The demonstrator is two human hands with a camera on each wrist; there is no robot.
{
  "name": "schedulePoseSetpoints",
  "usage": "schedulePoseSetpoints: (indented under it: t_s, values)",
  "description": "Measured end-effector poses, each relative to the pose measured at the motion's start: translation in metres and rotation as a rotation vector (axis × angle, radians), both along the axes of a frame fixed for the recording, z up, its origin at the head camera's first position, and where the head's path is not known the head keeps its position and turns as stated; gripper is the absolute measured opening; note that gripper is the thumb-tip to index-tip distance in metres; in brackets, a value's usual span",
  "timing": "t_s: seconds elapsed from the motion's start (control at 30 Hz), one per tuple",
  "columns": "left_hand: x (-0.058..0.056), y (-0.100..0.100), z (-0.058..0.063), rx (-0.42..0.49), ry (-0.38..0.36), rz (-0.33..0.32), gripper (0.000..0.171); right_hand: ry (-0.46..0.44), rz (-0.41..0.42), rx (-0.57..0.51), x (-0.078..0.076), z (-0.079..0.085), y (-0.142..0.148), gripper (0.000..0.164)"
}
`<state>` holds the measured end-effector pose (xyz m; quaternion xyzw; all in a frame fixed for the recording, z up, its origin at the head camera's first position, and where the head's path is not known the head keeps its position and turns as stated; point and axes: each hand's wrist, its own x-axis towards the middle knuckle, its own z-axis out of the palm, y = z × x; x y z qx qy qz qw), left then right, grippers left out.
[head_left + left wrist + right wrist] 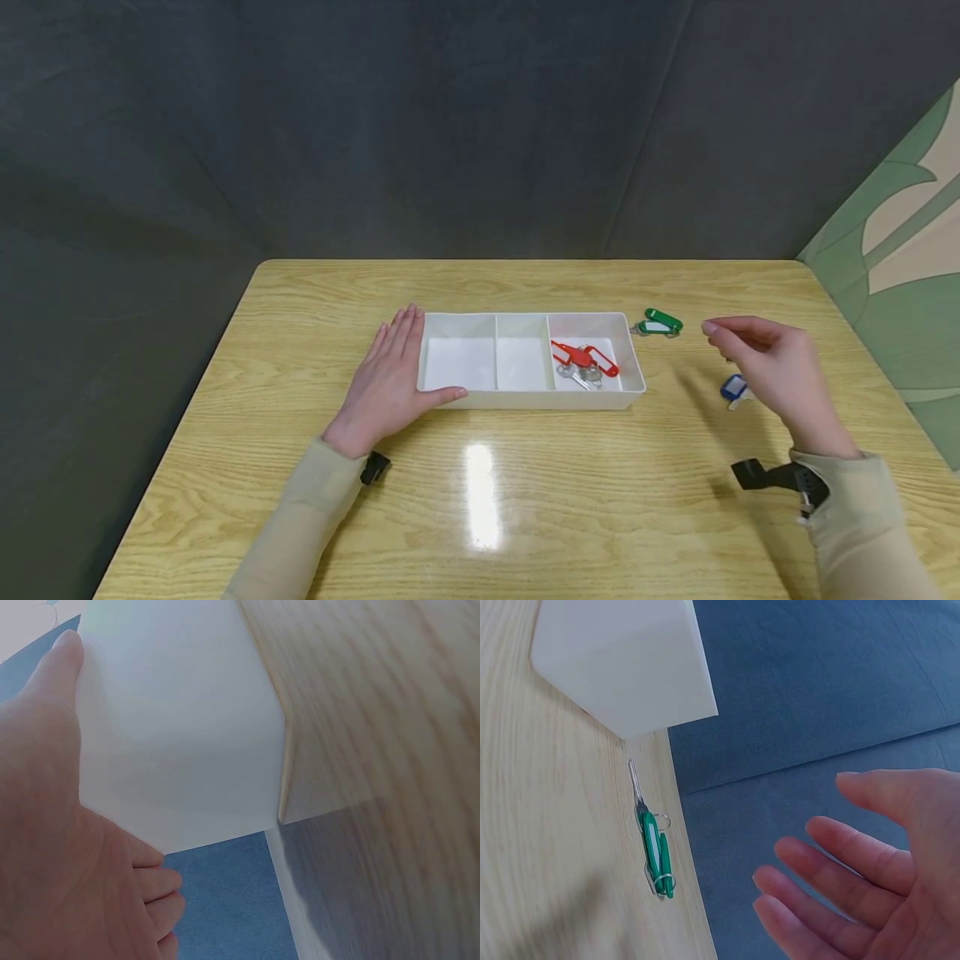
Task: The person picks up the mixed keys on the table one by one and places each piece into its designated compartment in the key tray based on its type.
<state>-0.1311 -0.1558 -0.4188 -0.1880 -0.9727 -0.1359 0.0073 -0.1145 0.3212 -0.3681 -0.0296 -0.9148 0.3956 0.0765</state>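
Observation:
A white three-compartment tray (525, 401) (180, 727) (630, 675) sits on the table. My left hand (390, 375) (67, 817) rests against its left end, fingers straight along the side and thumb reaching over the front left corner. Keys with red tags (579, 357) lie in the right compartment; the middle and left compartments hold nothing. Just beyond the tray's right end lie keys with green tags (662, 323) (656, 855). To the right, my right hand (783, 367) (870, 877) is raised above the table with relaxed, slightly bent fingers and nothing in them. Near it lies a blue-tagged key (733, 386), partly overlapped by the hand.
The wood-grain table (570, 500) ends at the back against a dark fabric partition (450, 133). A green leaf-patterned panel (926, 292) borders the right side. Black straps with small cameras (375, 468) sit at both wrists.

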Motion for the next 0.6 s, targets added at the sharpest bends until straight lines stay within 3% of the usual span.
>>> schedulePoseSetpoints:
  t_s: [0.27, 0.6]
  values:
    - [0.000, -0.001, 0.000, 0.012, 0.000, -0.003, 0.126, 0.013, -0.008, -0.011, 0.001, 0.002, 0.005, 0.042]
    - [0.000, -0.001, 0.000, 0.008, -0.007, 0.001, 0.126, -0.035, -0.031, -0.003, 0.005, 0.006, 0.014, 0.048]
